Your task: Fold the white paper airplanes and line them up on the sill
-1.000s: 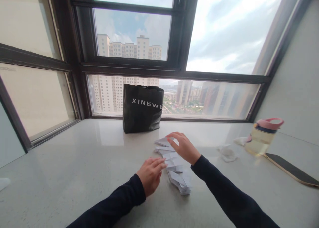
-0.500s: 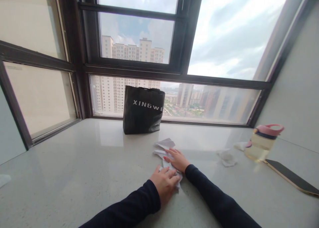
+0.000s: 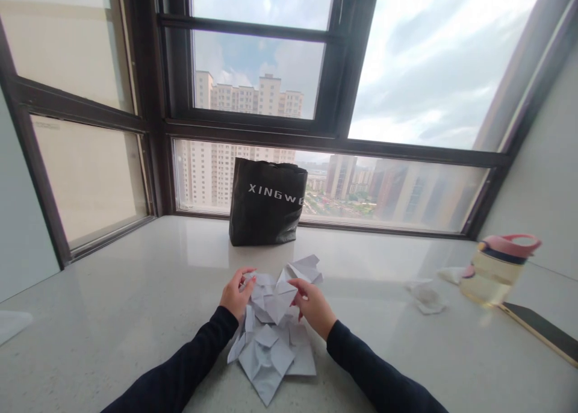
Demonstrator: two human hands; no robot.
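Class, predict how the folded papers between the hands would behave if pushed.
The folded papers look thin, so they would probably feel light. Their loose, overlapping layers would likely slide apart, while the creases may stiffen each one slightly.

Pale shiny bench (image 3: 135, 316), bit speckled. Black bag (image 3: 268, 205) upright near window, folded white papers (image 3: 266, 353) piled up front, pink-lidded bottle (image 3: 494, 271) and dark phone (image 3: 544, 329) off right.

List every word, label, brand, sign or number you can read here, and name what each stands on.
"XINGWE": on the black bag; the last letter is cut off at its edge.
Faint mark on the left window: too blurred to read.
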